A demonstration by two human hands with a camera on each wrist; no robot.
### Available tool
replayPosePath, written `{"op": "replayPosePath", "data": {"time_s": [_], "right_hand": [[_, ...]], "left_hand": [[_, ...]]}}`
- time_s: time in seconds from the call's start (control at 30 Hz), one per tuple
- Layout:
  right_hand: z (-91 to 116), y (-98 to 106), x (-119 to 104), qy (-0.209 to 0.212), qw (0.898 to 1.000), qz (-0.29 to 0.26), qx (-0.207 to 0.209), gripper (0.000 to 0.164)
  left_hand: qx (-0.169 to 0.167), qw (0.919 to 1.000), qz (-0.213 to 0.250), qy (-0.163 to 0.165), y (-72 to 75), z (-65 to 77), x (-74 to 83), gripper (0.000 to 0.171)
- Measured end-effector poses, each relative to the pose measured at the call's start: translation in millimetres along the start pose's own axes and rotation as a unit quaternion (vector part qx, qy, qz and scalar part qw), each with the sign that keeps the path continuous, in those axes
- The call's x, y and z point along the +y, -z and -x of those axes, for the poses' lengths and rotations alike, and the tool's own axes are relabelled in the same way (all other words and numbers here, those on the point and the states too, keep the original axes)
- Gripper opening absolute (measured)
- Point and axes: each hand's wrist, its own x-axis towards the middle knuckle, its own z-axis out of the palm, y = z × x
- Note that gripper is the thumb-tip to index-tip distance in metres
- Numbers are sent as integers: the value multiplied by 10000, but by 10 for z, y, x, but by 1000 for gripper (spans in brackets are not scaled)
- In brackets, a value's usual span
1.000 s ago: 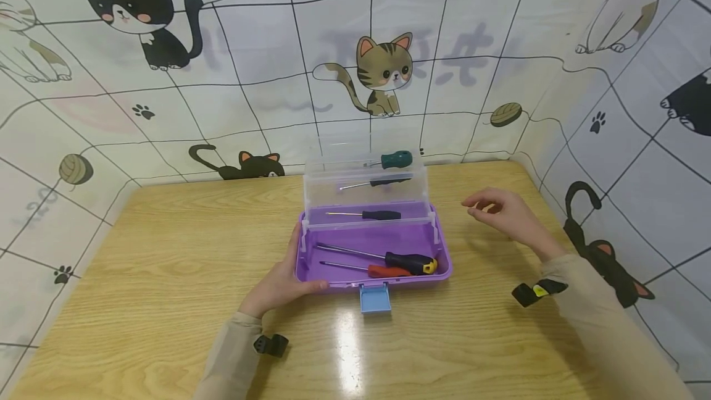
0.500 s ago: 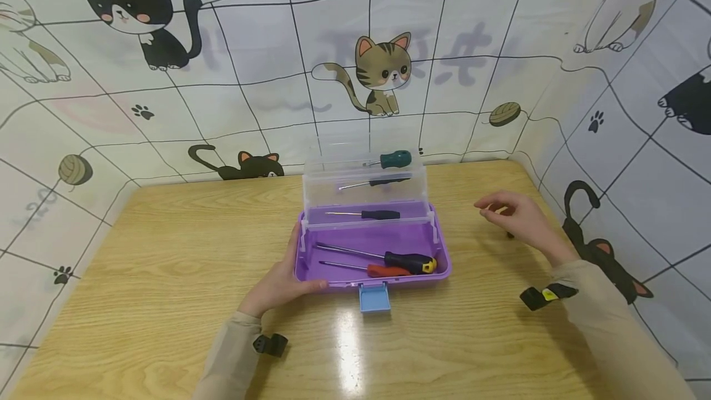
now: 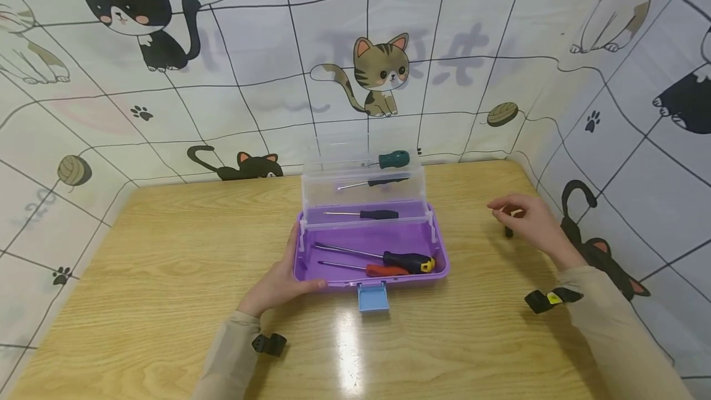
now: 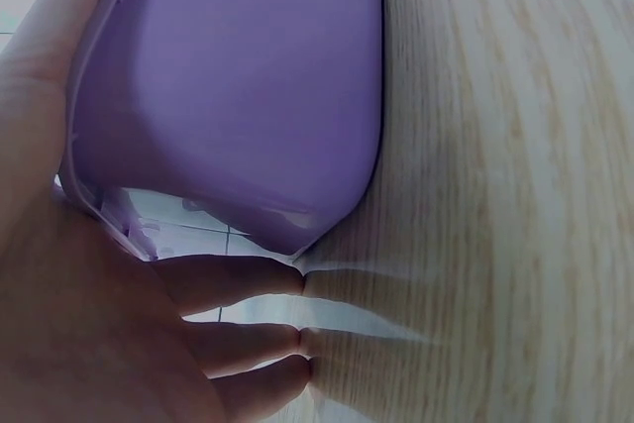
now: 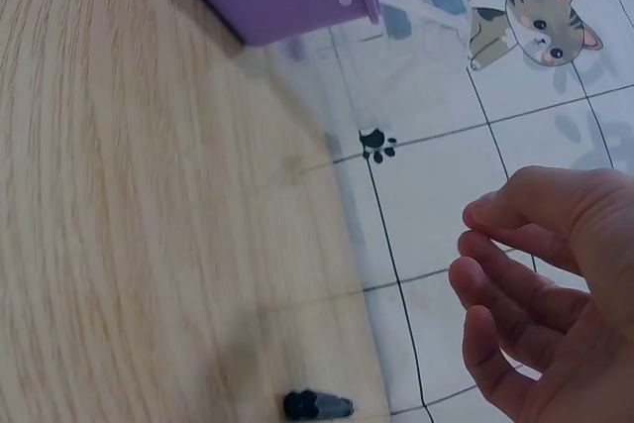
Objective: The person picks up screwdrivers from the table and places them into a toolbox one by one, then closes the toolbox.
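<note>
A purple toolbox (image 3: 383, 238) lies on the table with its clear lid (image 3: 322, 193) raised. My left hand (image 3: 270, 286) grips its left end, thumb along the front and fingers around the side. Inside lie a black-and-yellow screwdriver (image 3: 408, 262) and a red-handled screwdriver (image 3: 387, 271). A slim black screwdriver (image 3: 379, 215) shows behind the lid's lower edge. Another thin black screwdriver (image 3: 387, 182) and a green-handled one (image 3: 394, 159) are up at the lid. My right hand (image 3: 528, 221) hovers right of the box, fingers loosely bent and holding nothing, above a small black object (image 3: 508, 232) on the table.
A light blue latch (image 3: 373, 298) hangs off the front of the box. The wooden table (image 3: 200, 252) meets a cat-patterned wall cloth (image 3: 266, 97) at the back and sides. In the right wrist view, the small dark object (image 5: 317, 406) lies near the table's edge.
My right hand has moved right and slightly toward me, away from the box, so more of the small black object shows. My left hand and the toolbox stay in place.
</note>
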Motion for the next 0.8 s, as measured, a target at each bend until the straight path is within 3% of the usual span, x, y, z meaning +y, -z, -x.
{"op": "replayPosePath", "data": {"time_s": [0.37,0.53,0.8], "right_hand": [[97,86,151,-471,9986,198,110,21],[131,62,263,-440,9986,194,235,21],[235,17,429,-803,9934,637,509,27]], "left_hand": [[-6,9999,-164,9,-8,-7,-22,127],[13,9999,-151,58,-11,-5,-14,128],[3,10000,-13,20,-7,-1,-12,130]]}}
